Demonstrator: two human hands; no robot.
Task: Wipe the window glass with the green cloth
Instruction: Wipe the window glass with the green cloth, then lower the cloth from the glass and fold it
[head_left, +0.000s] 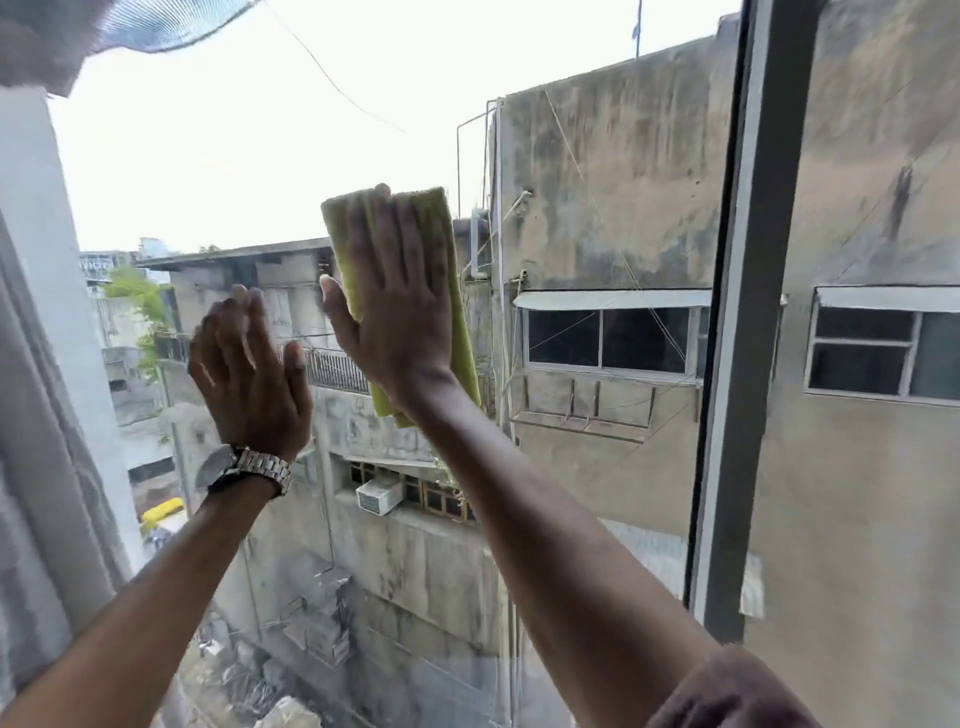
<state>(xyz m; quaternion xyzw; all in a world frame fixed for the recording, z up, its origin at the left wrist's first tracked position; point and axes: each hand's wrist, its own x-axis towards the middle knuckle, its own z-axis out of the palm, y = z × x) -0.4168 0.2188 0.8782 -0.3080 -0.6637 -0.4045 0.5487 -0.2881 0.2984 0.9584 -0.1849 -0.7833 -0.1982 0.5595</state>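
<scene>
My right hand (400, 306) lies flat, fingers spread, pressing a folded green cloth (462, 332) against the window glass (234, 171) at mid-height. The cloth sticks out above my fingertips and below my wrist. My left hand (249, 374), with a metal watch on the wrist, is raised just left of it, palm toward the glass, fingers apart and holding nothing. Whether it touches the pane I cannot tell.
A dark vertical window frame bar (748, 332) divides this pane from another on the right. A light curtain (41, 415) hangs along the left edge. Weathered buildings and an air-conditioner unit (378, 496) lie outside, beyond the glass.
</scene>
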